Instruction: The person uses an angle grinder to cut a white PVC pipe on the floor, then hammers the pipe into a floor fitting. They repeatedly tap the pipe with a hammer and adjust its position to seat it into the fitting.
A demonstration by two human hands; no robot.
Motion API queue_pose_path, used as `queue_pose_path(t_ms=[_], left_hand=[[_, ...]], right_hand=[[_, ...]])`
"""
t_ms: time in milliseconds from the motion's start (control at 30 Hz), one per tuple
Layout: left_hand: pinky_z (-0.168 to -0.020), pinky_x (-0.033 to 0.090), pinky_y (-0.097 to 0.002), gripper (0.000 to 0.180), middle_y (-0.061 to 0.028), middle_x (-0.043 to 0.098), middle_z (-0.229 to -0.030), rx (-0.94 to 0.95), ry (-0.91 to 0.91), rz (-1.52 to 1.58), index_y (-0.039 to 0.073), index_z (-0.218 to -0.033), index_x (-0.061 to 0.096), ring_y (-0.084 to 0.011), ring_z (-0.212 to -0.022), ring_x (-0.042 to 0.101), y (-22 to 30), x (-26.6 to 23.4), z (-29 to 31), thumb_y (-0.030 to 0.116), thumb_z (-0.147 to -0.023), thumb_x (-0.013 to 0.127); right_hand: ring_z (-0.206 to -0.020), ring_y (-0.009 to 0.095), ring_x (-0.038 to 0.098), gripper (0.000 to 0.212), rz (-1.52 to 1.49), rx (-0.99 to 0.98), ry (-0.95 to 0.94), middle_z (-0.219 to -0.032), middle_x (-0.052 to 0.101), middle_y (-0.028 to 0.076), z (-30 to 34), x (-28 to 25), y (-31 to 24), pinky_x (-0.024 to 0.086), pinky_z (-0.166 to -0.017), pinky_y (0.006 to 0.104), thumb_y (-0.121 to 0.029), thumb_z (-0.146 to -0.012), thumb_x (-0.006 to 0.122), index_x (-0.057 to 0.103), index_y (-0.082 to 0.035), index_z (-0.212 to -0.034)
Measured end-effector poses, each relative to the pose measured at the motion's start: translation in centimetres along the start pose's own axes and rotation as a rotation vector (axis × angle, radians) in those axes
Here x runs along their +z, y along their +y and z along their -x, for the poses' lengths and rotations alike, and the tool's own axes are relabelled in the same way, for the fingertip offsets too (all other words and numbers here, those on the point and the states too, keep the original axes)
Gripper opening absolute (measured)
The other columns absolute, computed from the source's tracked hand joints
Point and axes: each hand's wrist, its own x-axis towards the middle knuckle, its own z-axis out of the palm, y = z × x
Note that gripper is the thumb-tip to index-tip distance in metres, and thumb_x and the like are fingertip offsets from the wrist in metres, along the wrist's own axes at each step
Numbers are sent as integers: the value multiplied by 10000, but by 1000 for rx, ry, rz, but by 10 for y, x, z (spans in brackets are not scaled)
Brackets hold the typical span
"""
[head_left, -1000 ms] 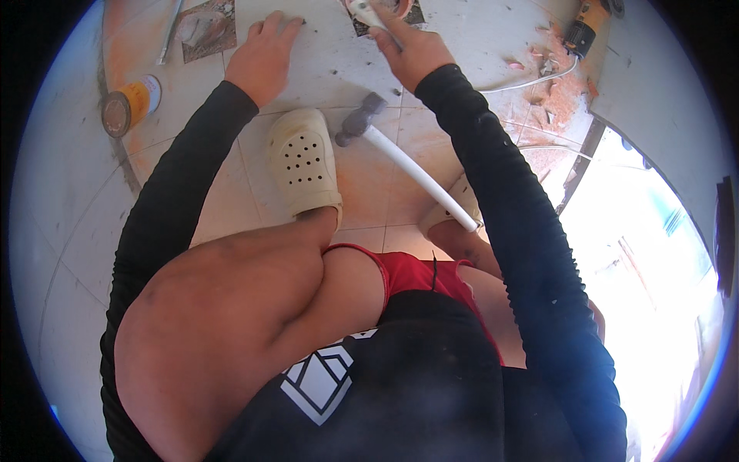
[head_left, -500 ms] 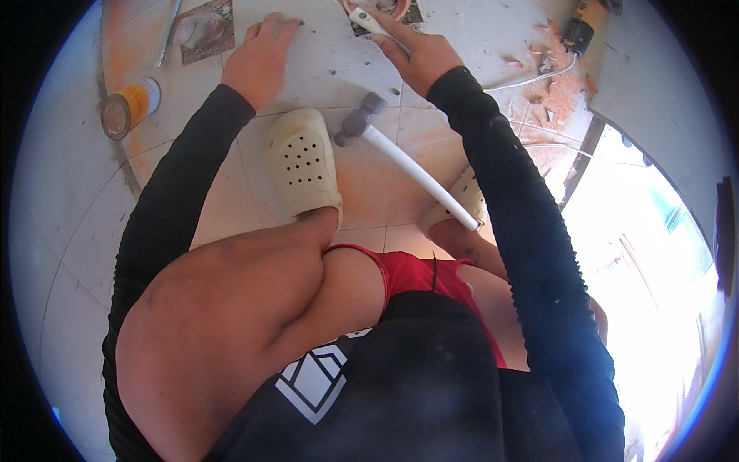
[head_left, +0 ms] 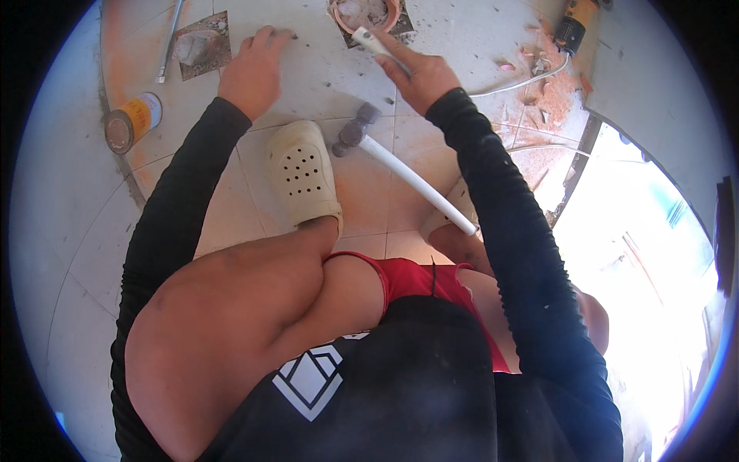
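My right hand (head_left: 428, 79) is closed around a pale, flat handle (head_left: 369, 40) with a dark spot near its exposed end; whatever it belongs to is hidden, so its kind cannot be told. That end reaches the near rim of a round terracotta-coloured ring (head_left: 395, 17), which surrounds grey, lumpy material in a square cut-out. My left hand (head_left: 252, 75) is palm down on the tiles, fingers extended, holding nothing. Its nearest neighbour is another square cut-out with a grey lump (head_left: 198, 48). A ball-peen hammer (head_left: 412, 182) with a white handle lies between my feet.
On the left, a yellow-and-white can (head_left: 136, 122) lies on its side near a thin metal rod (head_left: 169, 46). A corded yellow-and-black power tool (head_left: 571, 29) is at the far right, beside reddish rubble (head_left: 550, 85). My cream clogs (head_left: 302, 169) flank the hammer.
The view has shifted slightly, bringing more of the ring into sight. The pale handle has drawn back a little toward the ring's near rim. My left hand stays on the floor.
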Motion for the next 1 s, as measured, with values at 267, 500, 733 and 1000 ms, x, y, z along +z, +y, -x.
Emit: queue_pose_path(t_ms=[267, 500, 733, 1000], left_hand=[[-1052, 504, -479, 693, -185, 487, -1455, -19, 119, -60, 85, -1478, 487, -413, -1332, 491, 25, 20, 10, -11, -808, 640], [-1010, 517, -461, 484, -184, 574, -1397, 364, -150, 355, 53, -1390, 565, -382, -1250, 579, 71, 6, 26, 18, -907, 568], [-952, 540, -458, 398, -167, 626, -1316, 223, -249, 586, 54, -1361, 579, -385, -1108, 644, 77, -4, 24, 91, -965, 584], [-1168, 389, -485, 461, -180, 437, -1550, 148, 98, 135, 14, -1435, 504, -382, -1452, 396, 61, 18, 2, 103, -987, 565]], right_hand=[[-1004, 437, 705, 511, 85, 138, 221, -1112, 728, 243, 4, -51, 60, 593, -847, 470, -474, -1039, 575, 528, -276, -1507], [-994, 460, 683, 511, 14, 55, 238, -1091, 715, 259, -2, -34, 46, 568, -842, 504, -444, -1047, 546, 506, -237, -1513], [-1029, 469, 682, 501, 22, 131, 219, -1117, 722, 253, -3, -16, 27, 567, -887, 500, -490, -1043, 544, 544, -265, -1491], [-846, 484, 676, 500, 10, 231, 176, -994, 709, 268, -14, -16, 22, 551, -732, 553, -336, -1039, 558, 486, -155, -1499]])
